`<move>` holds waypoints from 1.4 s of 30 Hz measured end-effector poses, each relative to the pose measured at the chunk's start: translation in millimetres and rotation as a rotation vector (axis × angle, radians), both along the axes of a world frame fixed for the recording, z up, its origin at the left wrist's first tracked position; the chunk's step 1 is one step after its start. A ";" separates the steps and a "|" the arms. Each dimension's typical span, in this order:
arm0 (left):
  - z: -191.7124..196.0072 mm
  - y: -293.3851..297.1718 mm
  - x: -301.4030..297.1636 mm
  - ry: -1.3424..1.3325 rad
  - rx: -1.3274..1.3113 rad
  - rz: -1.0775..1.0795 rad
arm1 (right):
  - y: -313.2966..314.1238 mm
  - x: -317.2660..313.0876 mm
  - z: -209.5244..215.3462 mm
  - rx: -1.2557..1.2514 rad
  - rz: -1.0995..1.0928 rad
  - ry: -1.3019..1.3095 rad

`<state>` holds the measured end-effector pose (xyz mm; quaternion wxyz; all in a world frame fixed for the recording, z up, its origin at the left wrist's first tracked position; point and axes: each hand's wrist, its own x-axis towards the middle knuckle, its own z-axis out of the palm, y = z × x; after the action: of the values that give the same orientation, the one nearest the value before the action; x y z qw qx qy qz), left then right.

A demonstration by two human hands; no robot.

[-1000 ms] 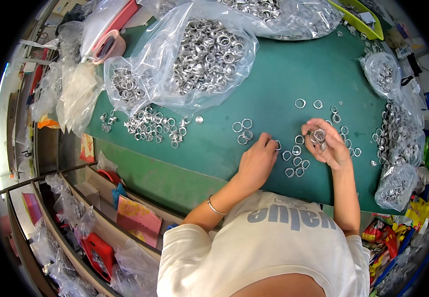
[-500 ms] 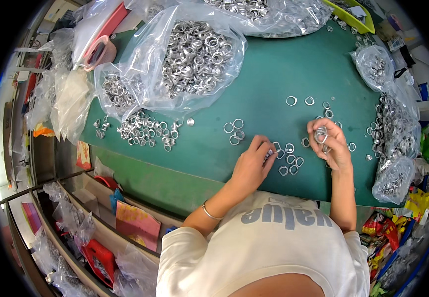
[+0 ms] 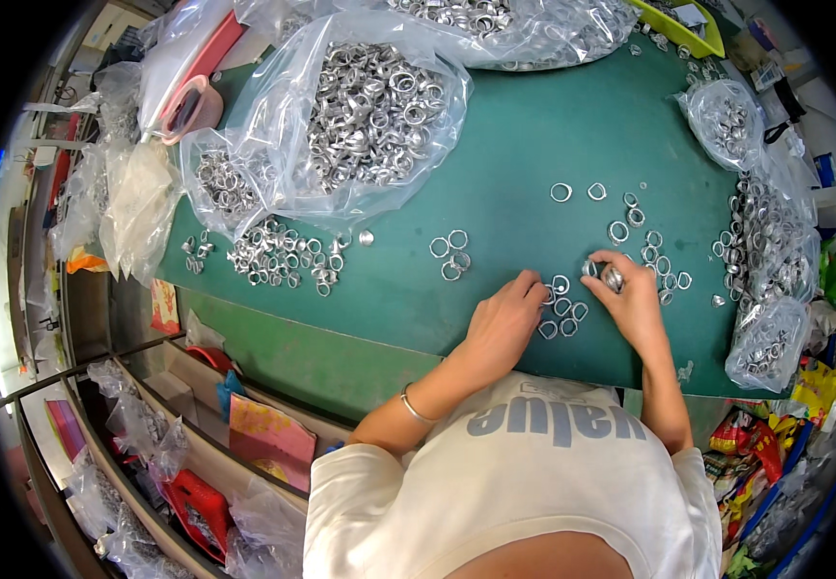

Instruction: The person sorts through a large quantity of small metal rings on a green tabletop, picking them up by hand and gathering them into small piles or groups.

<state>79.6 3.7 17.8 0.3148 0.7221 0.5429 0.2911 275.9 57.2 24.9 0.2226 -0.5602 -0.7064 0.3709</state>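
Nearest the camera, the person's white shirt [image 3: 534, 482] fills the lower edge, grey lettering across it, and a thin bracelet [image 3: 416, 407] circles the left wrist. The left hand [image 3: 505, 323] rests palm down on the green table mat [image 3: 514, 154], fingertips curled onto a small cluster of loose metal rings [image 3: 561, 311]. Just beside it, the right hand [image 3: 635, 299] pinches a short stack of rings [image 3: 611, 277] between thumb and fingers. More single rings [image 3: 644, 236] lie scattered beyond the right hand, and a few more [image 3: 452, 253] sit left of the hands. Further left lies an unbagged pile of rings [image 3: 278, 256]. Behind it sits a large clear plastic bag [image 3: 370, 116] heaped with silver rings. Smaller clear bags of rings [image 3: 770, 261] line the right edge. Below the table on the left, shelves hold a red packet [image 3: 196, 507] and a pink-and-yellow flat packet [image 3: 271, 439].
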 end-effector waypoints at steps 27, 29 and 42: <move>20.8 11.5 17.5 -0.344 0.112 0.130 | -6.7 -20.9 -6.1 -0.976 -0.329 1.358; 29.0 12.7 26.4 -0.190 0.093 0.037 | -6.4 -21.6 -11.4 -1.163 -0.323 1.552; 47.3 27.3 50.6 -0.412 0.162 -0.024 | -10.1 8.0 -24.9 -1.141 -0.229 2.106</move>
<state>130.2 31.0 65.1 0.3634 0.6768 0.4333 0.4713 283.9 47.1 -0.1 0.4421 -0.0595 0.1417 0.8837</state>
